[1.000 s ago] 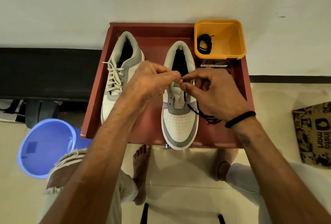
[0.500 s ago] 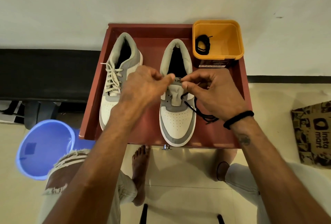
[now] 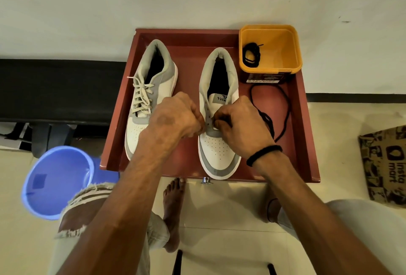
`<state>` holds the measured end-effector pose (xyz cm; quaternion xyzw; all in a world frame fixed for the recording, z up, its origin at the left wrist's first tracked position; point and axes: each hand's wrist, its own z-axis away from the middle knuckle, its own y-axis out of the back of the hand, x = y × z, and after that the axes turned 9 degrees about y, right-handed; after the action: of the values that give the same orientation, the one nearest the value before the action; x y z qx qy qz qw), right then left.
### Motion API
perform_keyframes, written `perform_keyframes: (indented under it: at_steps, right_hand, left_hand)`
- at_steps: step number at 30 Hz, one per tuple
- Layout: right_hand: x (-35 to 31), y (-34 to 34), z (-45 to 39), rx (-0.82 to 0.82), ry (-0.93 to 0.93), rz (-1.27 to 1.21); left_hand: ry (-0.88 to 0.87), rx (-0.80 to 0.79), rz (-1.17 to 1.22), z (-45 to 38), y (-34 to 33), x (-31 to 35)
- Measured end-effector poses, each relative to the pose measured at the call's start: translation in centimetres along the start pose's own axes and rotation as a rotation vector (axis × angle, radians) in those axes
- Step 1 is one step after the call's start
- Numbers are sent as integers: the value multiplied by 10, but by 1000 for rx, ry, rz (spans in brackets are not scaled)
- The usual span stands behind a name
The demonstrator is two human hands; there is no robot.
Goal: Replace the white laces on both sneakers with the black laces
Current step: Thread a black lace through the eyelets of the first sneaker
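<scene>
I see a red-brown desk (image 3: 303,143) against a pale wall, tiled floor below. Right sneaker (image 3: 217,156) unlaced; left hand (image 3: 175,118) and right hand (image 3: 243,123) curled at its lower eyelets, apparently pinching the black lace (image 3: 285,107), which loops right. Left sneaker (image 3: 145,107) keeps white laces (image 3: 141,96). Spare black lace (image 3: 251,55) in yellow tub (image 3: 285,50).

1. Arms bare to the elbow; no sleeves in view.
2. Thin black cord wristband (image 3: 263,155) on right wrist.
3. Pale distressed jeans (image 3: 72,215), frayed tear at left knee.
4. Feet bare; thin dark anklet (image 3: 271,210) on right ankle.
</scene>
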<state>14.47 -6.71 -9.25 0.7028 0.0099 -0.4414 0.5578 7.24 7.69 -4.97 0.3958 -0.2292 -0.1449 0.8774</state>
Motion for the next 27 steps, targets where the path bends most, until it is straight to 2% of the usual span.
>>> perform_keyframes:
  at_steps: [5,9,18,22,27]
  right_hand:
    - [4,1,-3,-30,45,-22]
    - [6,16,-6,-185,42,-158]
    - [-5,4,-2,-160,39,203]
    - [8,6,-9,-197,44,-72]
    - [14,5,-10,-196,-12,-231]
  left_hand:
    - [-5,15,23,0,-2,0]
    - [3,45,44,-3,-4,0]
    - [-35,16,31,0,-2,-1]
    - [-37,-17,61,1,0,-1]
    - [-37,-21,52,-1,0,-2]
